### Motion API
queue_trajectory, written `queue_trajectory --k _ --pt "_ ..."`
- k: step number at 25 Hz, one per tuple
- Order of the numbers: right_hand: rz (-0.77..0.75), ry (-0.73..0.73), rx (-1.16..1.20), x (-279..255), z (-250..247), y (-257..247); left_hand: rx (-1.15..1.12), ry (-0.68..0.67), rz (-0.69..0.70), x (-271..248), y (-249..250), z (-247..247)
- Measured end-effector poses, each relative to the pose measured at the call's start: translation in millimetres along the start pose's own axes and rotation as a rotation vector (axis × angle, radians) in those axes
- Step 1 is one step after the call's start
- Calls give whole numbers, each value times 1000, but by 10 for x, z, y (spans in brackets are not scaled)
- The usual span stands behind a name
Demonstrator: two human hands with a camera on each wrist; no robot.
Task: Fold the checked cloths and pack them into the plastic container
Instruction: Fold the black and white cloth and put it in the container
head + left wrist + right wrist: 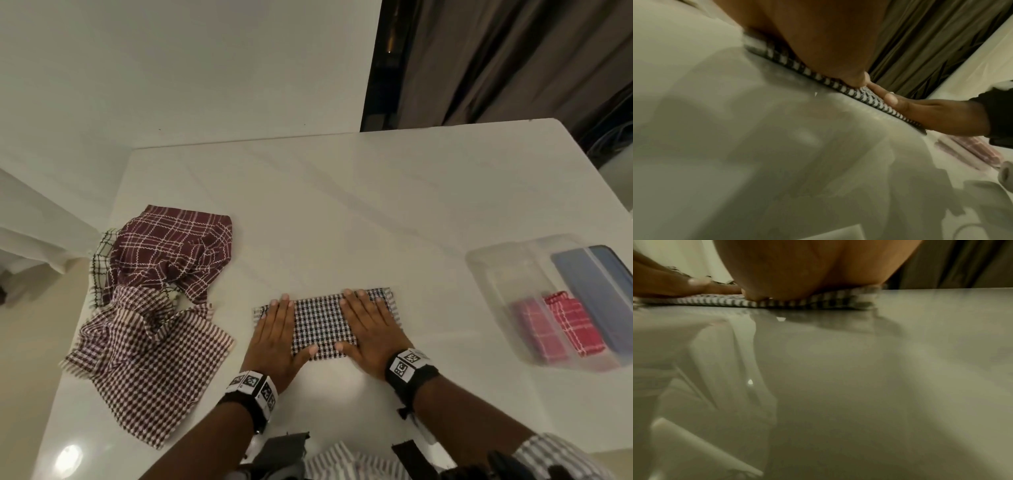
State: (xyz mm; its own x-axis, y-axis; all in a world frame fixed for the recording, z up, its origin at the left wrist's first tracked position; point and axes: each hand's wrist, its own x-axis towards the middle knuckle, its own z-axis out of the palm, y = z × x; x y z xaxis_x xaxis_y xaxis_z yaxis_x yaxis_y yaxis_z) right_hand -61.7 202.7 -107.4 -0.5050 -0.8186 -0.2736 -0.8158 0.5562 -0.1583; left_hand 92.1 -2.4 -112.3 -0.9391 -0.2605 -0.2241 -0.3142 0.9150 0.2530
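A black-and-white checked cloth (322, 325), folded into a rectangle, lies flat on the white table (342, 205) in front of me. My left hand (279, 334) presses flat on its left part, fingers straight. My right hand (368, 325) lies flat on its right part, thumbs almost meeting at the near edge. In the left wrist view the cloth's edge (818, 76) runs under my palm, and my right hand (931, 113) lies beyond it. The right wrist view shows the folded cloth (818, 300) under my palm. A clear plastic container (507, 284) at the right holds folded red checked cloths (572, 325).
A heap of unfolded cloths sits at the left: a maroon plaid one (171, 250) on top, a brown-and-white checked one (147, 370) spread toward the near edge. Blue items (596, 291) lie in the container. Dark curtains (513, 61) hang behind the table's far right corner.
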Motion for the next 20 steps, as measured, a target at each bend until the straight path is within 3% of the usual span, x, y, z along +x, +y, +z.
queue_trajectory --k 4,10,12,15,17,20 --pt "53 -31 11 -119 -120 359 28 6 13 14 -42 -24" --pt "153 -42 143 -237 -413 311 174 37 127 395 -193 -291" --pt "205 -71 159 -329 -502 205 215 96 35 549 -127 -475" --pt "273 -216 354 -420 -477 -26 101 110 -290 551 49 -638" --pt "311 -207 445 -430 -406 -149 -11 51 -477 429 87 -650" --pt "320 -146 581 -434 -350 -317 -128 -165 -446 204 247 -542"
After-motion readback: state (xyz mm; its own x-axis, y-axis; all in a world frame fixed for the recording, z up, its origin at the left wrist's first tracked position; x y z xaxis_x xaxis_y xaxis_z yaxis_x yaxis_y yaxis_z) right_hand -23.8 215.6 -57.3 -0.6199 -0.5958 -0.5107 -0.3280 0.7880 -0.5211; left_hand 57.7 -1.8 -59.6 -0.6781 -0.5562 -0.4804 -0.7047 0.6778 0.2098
